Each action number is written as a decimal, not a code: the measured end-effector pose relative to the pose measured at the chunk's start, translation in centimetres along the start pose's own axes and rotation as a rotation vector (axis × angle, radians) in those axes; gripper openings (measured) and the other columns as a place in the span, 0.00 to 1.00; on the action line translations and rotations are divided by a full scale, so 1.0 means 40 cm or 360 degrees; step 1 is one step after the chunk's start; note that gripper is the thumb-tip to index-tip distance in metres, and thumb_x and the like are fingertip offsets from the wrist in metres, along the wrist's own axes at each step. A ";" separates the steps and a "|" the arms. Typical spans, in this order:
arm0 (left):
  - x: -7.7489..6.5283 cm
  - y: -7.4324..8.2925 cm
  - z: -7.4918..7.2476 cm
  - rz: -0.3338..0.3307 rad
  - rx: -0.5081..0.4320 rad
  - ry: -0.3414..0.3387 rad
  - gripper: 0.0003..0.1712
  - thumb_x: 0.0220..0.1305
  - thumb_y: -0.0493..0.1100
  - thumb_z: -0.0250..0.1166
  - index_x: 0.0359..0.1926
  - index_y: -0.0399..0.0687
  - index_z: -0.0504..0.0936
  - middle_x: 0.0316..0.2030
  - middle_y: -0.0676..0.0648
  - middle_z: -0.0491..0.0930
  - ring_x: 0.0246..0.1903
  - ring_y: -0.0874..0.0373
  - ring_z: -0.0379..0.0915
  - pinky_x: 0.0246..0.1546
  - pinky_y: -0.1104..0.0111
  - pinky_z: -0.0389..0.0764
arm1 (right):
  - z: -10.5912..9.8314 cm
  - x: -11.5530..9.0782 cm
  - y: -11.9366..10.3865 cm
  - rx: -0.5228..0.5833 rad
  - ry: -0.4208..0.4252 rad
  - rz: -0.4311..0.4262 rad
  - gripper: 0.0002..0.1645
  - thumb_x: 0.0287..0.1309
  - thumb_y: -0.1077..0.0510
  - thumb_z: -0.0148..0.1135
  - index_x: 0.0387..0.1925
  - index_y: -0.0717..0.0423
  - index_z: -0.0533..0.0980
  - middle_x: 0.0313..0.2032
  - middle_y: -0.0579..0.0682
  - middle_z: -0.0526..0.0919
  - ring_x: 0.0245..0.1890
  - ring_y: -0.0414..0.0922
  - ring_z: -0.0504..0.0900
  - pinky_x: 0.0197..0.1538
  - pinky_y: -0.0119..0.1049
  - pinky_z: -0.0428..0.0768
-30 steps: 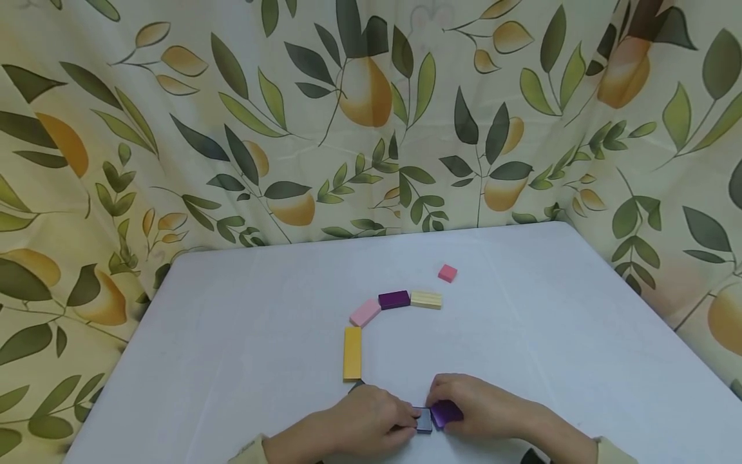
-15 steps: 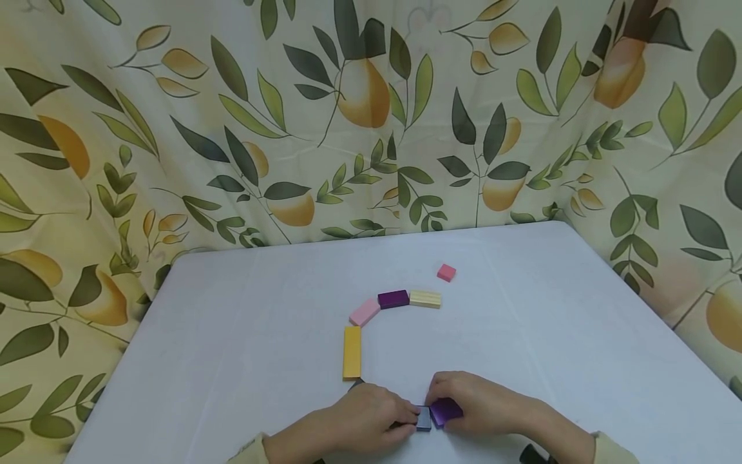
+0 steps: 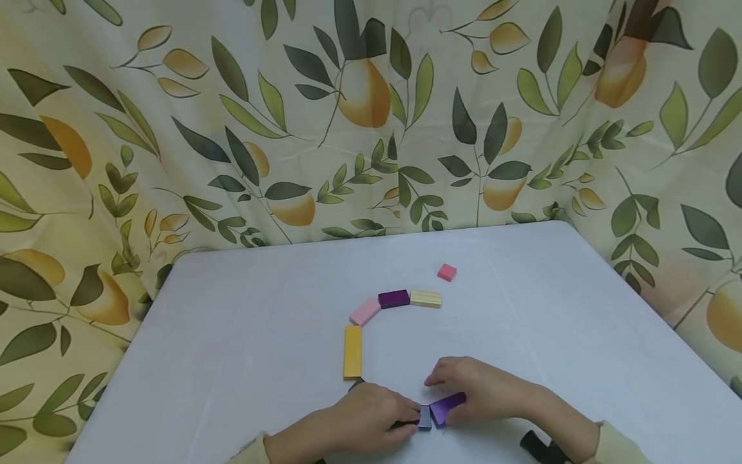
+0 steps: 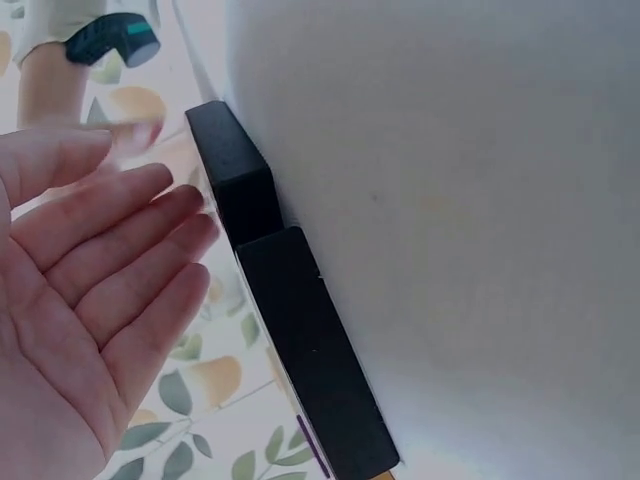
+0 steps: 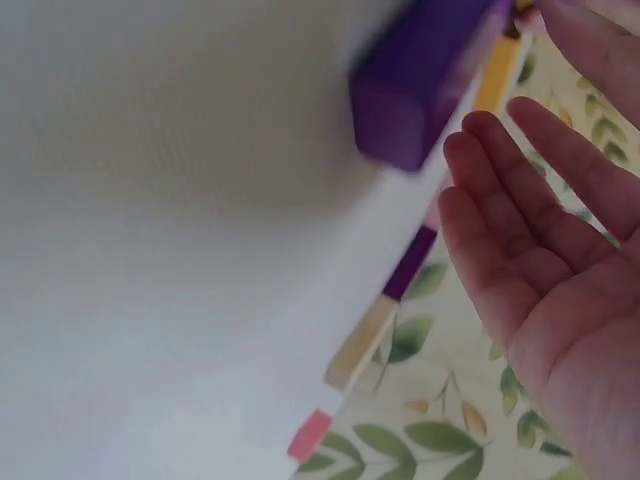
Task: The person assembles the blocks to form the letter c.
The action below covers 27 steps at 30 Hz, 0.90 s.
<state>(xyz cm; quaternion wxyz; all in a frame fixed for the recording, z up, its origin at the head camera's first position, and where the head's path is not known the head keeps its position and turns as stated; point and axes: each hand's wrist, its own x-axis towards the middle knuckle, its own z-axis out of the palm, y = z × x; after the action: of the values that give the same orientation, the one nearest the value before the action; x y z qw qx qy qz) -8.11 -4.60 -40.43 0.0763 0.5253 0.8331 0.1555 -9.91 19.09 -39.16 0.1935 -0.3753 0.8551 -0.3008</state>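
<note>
A glossy purple block point(image 3: 445, 410) lies tilted at the near end of the curve. My right hand point(image 3: 493, 390) is beside it, fingers loosely extended and apart from its far edge; in the right wrist view they hold nothing. Whether the thumb still touches the block cannot be told. My left hand point(image 3: 373, 415) rests over the near-left part, its fingertips at a grey-blue block point(image 3: 426, 419) that meets the purple one. In the left wrist view its fingers look straight, beside two dark blocks point(image 4: 315, 350) lying end to end. The hand covers much of this part in the head view.
The curve continues with a yellow block point(image 3: 352, 352), a pink block point(image 3: 365, 312), a dark purple block point(image 3: 394, 299) and a ridged cream block point(image 3: 426, 299). A small coral-red block point(image 3: 447, 272) lies apart beyond them on the white table point(image 3: 261, 335). A leaf-patterned curtain point(image 3: 232, 129) hangs behind.
My right hand has loosened from the purple block, its fingers lifting and moving away toward the far side. The purple block is now more uncovered. My left hand has stayed in place.
</note>
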 end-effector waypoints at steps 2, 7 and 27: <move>0.002 -0.001 -0.002 -0.0002 -0.0007 0.0008 0.15 0.66 0.49 0.55 0.48 0.52 0.83 0.46 0.60 0.79 0.47 0.74 0.70 0.41 0.82 0.71 | -0.022 0.006 0.005 0.0044 0.0039 0.0080 0.24 0.46 0.54 0.70 0.47 0.55 0.77 0.43 0.40 0.77 0.46 0.40 0.75 0.49 0.42 0.74; 0.008 -0.006 -0.010 0.0039 0.0000 0.0063 0.17 0.66 0.48 0.54 0.51 0.50 0.81 0.49 0.57 0.78 0.49 0.73 0.69 0.46 0.79 0.70 | -0.080 0.016 0.022 0.0021 0.0201 0.0151 0.26 0.45 0.55 0.72 0.47 0.57 0.76 0.44 0.47 0.79 0.46 0.48 0.76 0.48 0.48 0.74; 0.042 -0.011 -0.025 0.0003 -0.0050 -0.0093 0.21 0.68 0.50 0.52 0.58 0.50 0.75 0.56 0.58 0.72 0.56 0.73 0.62 0.52 0.77 0.66 | -0.189 0.058 0.127 -0.0114 0.0570 0.0353 0.23 0.47 0.60 0.70 0.46 0.64 0.76 0.44 0.57 0.80 0.44 0.53 0.76 0.49 0.51 0.73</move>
<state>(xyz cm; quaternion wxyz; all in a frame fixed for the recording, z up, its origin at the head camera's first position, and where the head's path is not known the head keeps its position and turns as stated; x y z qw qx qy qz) -9.52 -3.45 -39.57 0.1086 0.5292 0.8275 0.1532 -18.30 22.86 -37.13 0.0569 -0.2262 0.9221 -0.3089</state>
